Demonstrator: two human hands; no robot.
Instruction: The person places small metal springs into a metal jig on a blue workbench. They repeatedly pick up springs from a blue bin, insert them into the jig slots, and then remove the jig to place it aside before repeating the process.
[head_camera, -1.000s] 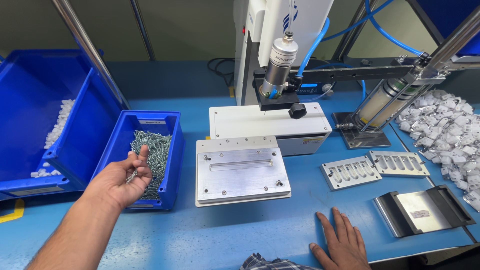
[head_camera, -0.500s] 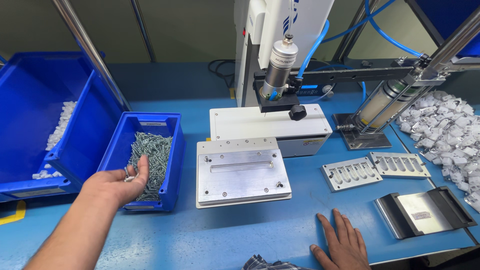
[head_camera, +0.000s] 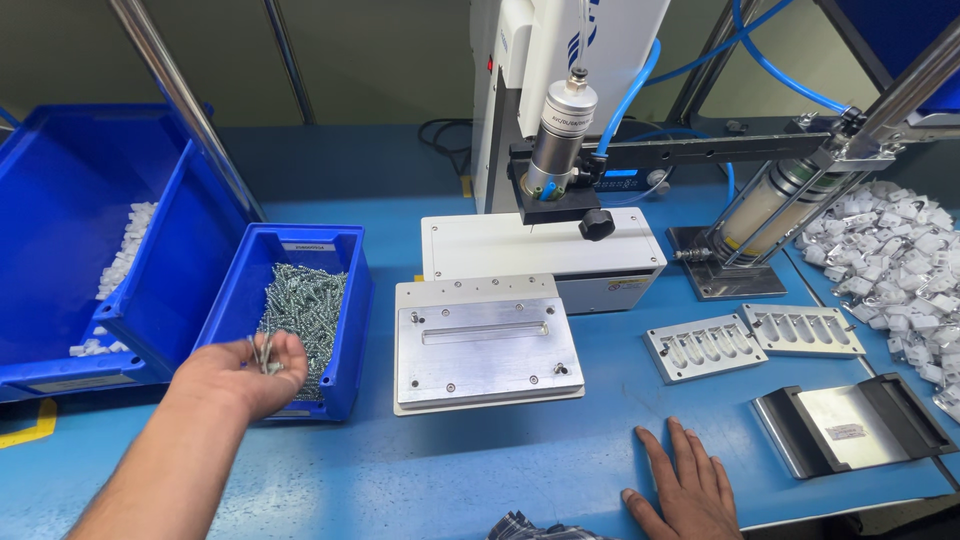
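The left hand (head_camera: 240, 378) is closed around a small pinch of metal screws (head_camera: 264, 351), a few shanks sticking up between thumb and fingers. A second ago this hand lay spread, palm down, deep in the pile; now it has drawn back toward the near wall of the small blue bin (head_camera: 345, 330) and lifted clear of the heap, so the pickup looks done and the screws are in hand rather than in the bin. The rest of the screw pile (head_camera: 303, 305) lies just beyond the knuckles. To the left of the grip stands a larger blue bin (head_camera: 60, 210) with white plastic parts along its floor. To the right of the grip sits an aluminium fixture plate (head_camera: 485, 345) under the nozzle of a screwdriving machine (head_camera: 560, 140). Farther right lie two slotted metal trays (head_camera: 705, 347) and a heap of white parts. The right hand (head_camera: 685, 490) rests flat and open on the blue table (head_camera: 450, 470), holding nothing, unmoved since the earlier views.
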